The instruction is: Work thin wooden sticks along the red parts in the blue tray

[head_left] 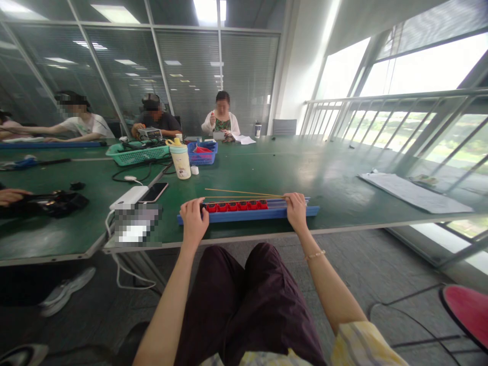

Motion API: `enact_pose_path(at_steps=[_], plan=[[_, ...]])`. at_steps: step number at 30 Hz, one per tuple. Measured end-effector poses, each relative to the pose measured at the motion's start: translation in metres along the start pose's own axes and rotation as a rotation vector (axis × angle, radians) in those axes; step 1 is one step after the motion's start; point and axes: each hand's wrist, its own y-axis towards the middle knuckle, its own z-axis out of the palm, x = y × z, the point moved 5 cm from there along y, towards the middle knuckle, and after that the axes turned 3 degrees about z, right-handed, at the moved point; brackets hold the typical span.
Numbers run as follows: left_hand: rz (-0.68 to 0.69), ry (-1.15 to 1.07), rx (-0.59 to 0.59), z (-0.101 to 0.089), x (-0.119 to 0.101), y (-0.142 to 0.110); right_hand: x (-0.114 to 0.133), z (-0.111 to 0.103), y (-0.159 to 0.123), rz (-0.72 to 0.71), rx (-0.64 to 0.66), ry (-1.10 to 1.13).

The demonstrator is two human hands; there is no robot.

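Observation:
A long blue rail [305,210] lies along the near edge of the green table [324,168], with a row of several small red parts [236,206] seated in it. My left hand [193,218] rests on the rail's left end, fingers curled over it. My right hand [296,208] grips the rail further right and touches the ends of thin yellow rods [244,193] that lie just behind the rail.
A phone [154,192], a white power bank [129,197] and a cream bottle [180,160] sit to the left. Green [137,152] and blue [202,153] baskets stand further back. Papers [415,192] lie at right. Three people sit at the far side; another person's hand [11,196] is at the left edge.

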Motion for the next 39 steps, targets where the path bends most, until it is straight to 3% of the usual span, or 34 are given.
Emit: enact_pose_path(at_steps=[22, 39], plan=[[0.089, -0.031, -0.023, -0.003, -0.009, 0.002, 0.005, -0.006, 0.001, 0.015, -0.015, 0.04], [0.081, -0.032, -0.011, -0.004, -0.009, 0.001, 0.009, -0.024, -0.002, 0.069, -0.243, 0.064]])
